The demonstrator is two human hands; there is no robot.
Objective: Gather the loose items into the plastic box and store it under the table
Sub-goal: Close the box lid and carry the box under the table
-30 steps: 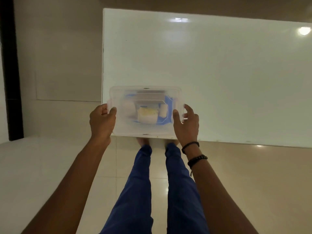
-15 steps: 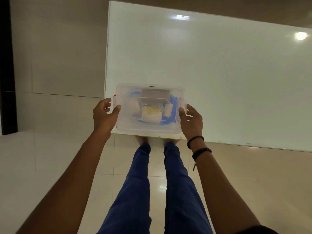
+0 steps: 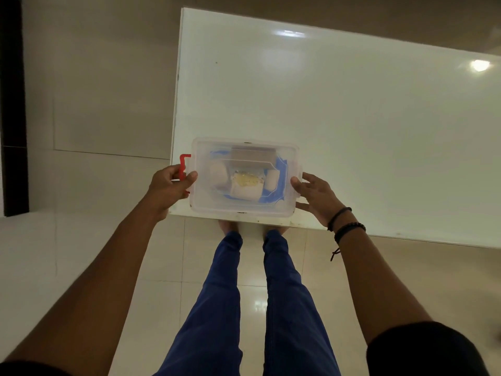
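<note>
I see the plastic box (image 3: pixel 245 177) with its clear lid on, sitting at the near left corner of the white bench (image 3: pixel 352 131), its near edge right along the bench's front edge. My left hand (image 3: pixel 169 189) is closed on the box's left end: the thumb lies on the lid's left margin and the fingers curl around the red latch (image 3: pixel 183 166), which stands swung out from the box's side. My right hand (image 3: pixel 315 198) is against the right end with the fingers spread fairly wide; the thumb tip touches the lid's right edge, and the other fingers reach along the side below the rim, though I cannot tell how firmly they press.

Through the lid I make out the gathered things: a blue piece (image 3: pixel 280 175) lying under and around the rest, a grey block (image 3: pixel 253 156) toward the far side, a white roll (image 3: pixel 219 174) on the left, a smaller white piece (image 3: pixel 272 179) on the right, and between them a white item with a yellowish top (image 3: pixel 247 183). The lid blurs them too much for me to name them better.

2 dark bracelets (image 3: pixel 344 222) sit on the right wrist. Below the bench edge I see blue trousers (image 3: pixel 257 308) and bare feet on the pale tiled floor (image 3: pixel 81 253), the toes just under the bench's front edge.
</note>
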